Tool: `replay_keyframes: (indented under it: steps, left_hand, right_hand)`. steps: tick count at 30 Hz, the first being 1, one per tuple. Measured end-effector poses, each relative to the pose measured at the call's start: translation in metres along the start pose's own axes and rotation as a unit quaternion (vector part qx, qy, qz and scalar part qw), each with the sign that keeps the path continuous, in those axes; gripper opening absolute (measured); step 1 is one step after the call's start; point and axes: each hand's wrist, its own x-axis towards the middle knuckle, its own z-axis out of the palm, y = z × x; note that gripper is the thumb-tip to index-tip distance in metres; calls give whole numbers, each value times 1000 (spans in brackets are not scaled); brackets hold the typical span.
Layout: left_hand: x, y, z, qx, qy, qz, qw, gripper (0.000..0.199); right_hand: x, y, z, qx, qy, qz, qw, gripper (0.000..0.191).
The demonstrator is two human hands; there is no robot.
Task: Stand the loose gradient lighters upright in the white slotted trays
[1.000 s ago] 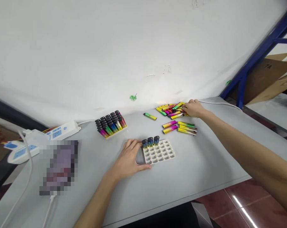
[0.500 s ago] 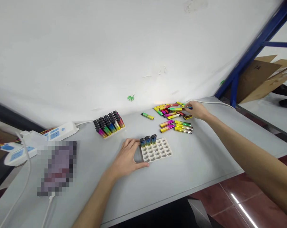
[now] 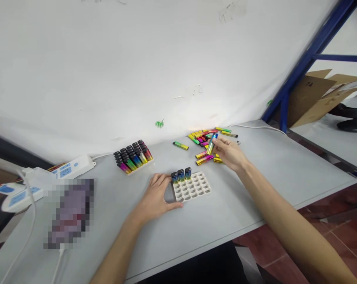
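Note:
A white tray (image 3: 193,190) with rows of oval holes lies on the grey table. Three blue lighter-like pieces (image 3: 181,175) with black tops stand in its back row, at the left. My left hand (image 3: 156,199) rests at the tray's left side, thumb and fingers spread around its edge. Between the fingertips of my right hand (image 3: 230,153) is a blue and yellow piece (image 3: 212,144), held tilted in front of a loose pile (image 3: 199,137) of shiny coloured pieces. A second tray (image 3: 141,167), filled with black-topped coloured pieces, sits at the back left.
One green-yellow piece (image 3: 181,146) lies apart from the pile. Power strips (image 3: 73,165), cables and a pixelated object (image 3: 70,215) occupy the table's left side. A white wall runs behind; a blue frame (image 3: 302,67) and cardboard boxes (image 3: 310,94) are at the right.
My right hand has moved left and towards me from the pile, bringing the blue and yellow piece with it. My left hand keeps its place at the tray. The view has shifted slightly.

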Motion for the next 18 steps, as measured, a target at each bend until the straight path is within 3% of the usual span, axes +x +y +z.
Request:
replay_keyframes:
  steps: [5, 18]
  left_hand:
    - [0, 2, -1, 3, -3, 2, 1000, 69]
    - [1, 0, 1, 3, -3, -8, 1000, 66]
  right_hand:
    - [-22, 17, 27, 11, -24, 46, 999, 40]
    - [-34, 27, 29, -67, -35, 69, 995, 53]
